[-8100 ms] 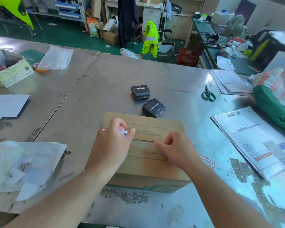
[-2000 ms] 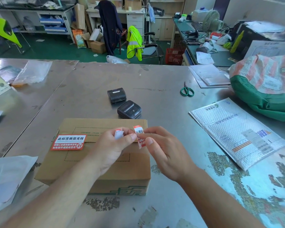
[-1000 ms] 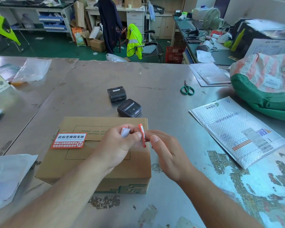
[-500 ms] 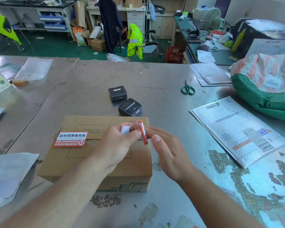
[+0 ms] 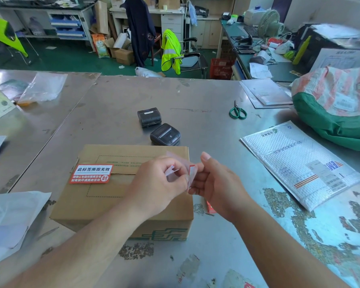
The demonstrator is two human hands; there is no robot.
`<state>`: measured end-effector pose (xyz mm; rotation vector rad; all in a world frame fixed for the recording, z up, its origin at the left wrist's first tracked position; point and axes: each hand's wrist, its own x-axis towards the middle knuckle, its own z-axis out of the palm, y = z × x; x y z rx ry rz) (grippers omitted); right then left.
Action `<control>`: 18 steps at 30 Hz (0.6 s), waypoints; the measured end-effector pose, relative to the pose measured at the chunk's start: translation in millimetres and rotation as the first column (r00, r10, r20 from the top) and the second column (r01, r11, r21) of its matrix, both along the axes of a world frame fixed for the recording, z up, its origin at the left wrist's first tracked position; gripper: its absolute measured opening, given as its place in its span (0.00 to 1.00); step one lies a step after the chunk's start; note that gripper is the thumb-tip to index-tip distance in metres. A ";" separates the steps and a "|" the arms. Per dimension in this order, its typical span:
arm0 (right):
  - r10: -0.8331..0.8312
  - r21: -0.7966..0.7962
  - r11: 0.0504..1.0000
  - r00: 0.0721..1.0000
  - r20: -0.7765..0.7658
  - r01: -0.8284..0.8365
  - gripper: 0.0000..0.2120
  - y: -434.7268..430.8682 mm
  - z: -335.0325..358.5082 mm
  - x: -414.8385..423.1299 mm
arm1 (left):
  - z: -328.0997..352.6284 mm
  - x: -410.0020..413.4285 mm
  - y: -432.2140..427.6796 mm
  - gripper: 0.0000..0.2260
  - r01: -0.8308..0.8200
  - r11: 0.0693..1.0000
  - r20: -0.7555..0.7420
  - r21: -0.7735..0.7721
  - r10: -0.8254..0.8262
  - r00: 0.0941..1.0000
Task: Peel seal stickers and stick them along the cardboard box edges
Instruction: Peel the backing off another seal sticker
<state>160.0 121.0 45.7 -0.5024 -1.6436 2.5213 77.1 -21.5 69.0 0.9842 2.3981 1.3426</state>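
A closed cardboard box [image 5: 104, 202] sits on the steel table in front of me. One red and white seal sticker [image 5: 91, 174] is stuck across its top seam at the left. Above the box's right edge, my left hand [image 5: 156, 188] pinches a translucent backing paper [image 5: 175, 163]. My right hand [image 5: 214, 183] pinches a second red-edged seal sticker [image 5: 192, 175], seen edge-on and partly pulled away from the backing. Another red sticker piece [image 5: 210, 207] lies on the table just right of the box.
Two black handheld label printers [image 5: 164, 135] [image 5: 149, 117] lie just beyond the box. Green scissors [image 5: 238, 111] and a bubble mailer [image 5: 299, 165] are to the right, with a green and white sack [image 5: 337, 104] behind. White plastic bags [image 5: 10, 221] lie at the left.
Over eight seconds the first sticker was pressed onto the box top. In the last second my hands pulled apart slightly, and the backing now stands away from the second sticker.
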 end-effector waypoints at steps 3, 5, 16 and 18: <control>0.013 0.018 1.000 1.000 -0.015 -0.013 0.26 0.4 -2.0 1.6 | -0.3 0.6 0.3 0.09 -0.001 1.000 -0.030 -0.013 0.001 1.000; 0.033 0.043 0.999 0.999 -0.027 -0.032 0.31 0.5 -3.4 2.2 | -1.3 0.0 -0.2 0.08 -0.005 1.000 -0.024 0.003 0.005 1.000; 0.008 0.032 0.999 0.999 -0.047 -0.006 0.13 2.1 -8.6 3.8 | 2.1 1.2 -1.0 0.09 -0.004 1.000 0.137 0.030 0.000 0.991; -0.022 0.023 0.999 0.999 -0.049 0.023 0.12 2.3 -9.1 3.4 | 1.0 1.5 -1.1 0.09 0.003 0.998 0.219 0.058 -0.016 0.976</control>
